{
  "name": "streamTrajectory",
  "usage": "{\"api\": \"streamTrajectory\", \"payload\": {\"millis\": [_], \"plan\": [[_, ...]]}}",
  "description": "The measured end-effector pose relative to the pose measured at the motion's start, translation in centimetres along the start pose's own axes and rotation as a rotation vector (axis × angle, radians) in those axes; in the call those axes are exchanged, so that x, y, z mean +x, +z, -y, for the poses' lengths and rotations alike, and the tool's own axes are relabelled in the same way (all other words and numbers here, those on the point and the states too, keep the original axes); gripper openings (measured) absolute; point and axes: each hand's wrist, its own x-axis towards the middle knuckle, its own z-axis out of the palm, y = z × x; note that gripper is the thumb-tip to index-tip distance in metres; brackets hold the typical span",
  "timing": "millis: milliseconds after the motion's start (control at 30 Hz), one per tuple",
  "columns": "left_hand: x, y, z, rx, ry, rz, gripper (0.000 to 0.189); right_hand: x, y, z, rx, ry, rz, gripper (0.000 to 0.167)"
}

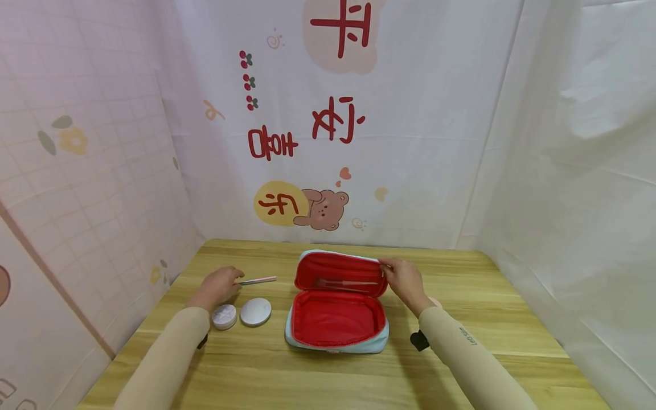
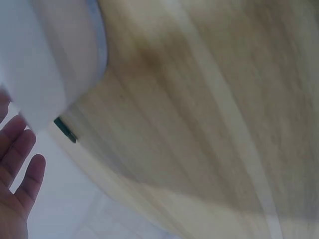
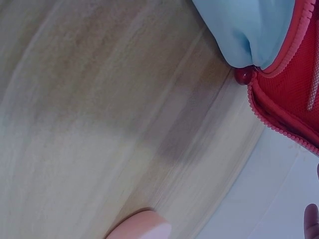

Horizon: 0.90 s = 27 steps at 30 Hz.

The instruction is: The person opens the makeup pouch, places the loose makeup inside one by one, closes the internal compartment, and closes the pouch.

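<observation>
A light blue cosmetic bag (image 1: 381, 343) with red lining lies unzipped on the table, its lid raised. My right hand (image 1: 407, 281) pinches the lid's right corner between thumb and fingers. Inside the lid, a makeup brush (image 1: 353, 283) sits behind red mesh. Over on the left, my left hand (image 1: 220, 285) is at the near end of a slim pencil-like stick (image 1: 262, 279). In the left wrist view its fingers (image 2: 34, 177) look loosely extended, with the stick's dark green end (image 2: 65, 130) apart from them. Below that hand are a small round container (image 1: 224, 316) and a flat round silvery case (image 1: 256, 311).
A peach-pink rounded object (image 3: 143, 226) lies on the wooden table (image 1: 328, 378), mostly hidden behind my right wrist in the head view. White printed cloth (image 1: 425, 114) hangs behind the table and at both sides.
</observation>
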Motion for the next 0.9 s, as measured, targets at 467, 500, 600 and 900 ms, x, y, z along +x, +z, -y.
{"api": "streamTrajectory", "payload": {"millis": [467,500,600,900], "plan": [[0.3,0.7,0.1,0.028,-0.005,0.059,0.024,-0.1,-0.1,0.1,-0.002,0.005,-0.004,0.024],[0.2,0.7,0.0,0.028,-0.004,0.059,0.023,-0.1,-0.1,0.1,-0.005,0.002,-0.006,0.024],[0.2,0.9,0.0,0.038,0.004,0.057,0.021,-0.1,0.0,0.1,-0.008,-0.004,-0.010,0.024],[0.4,1.1,-0.3,0.026,-0.003,0.083,0.020,-0.1,0.1,0.1,-0.007,0.002,-0.007,0.025]]}}
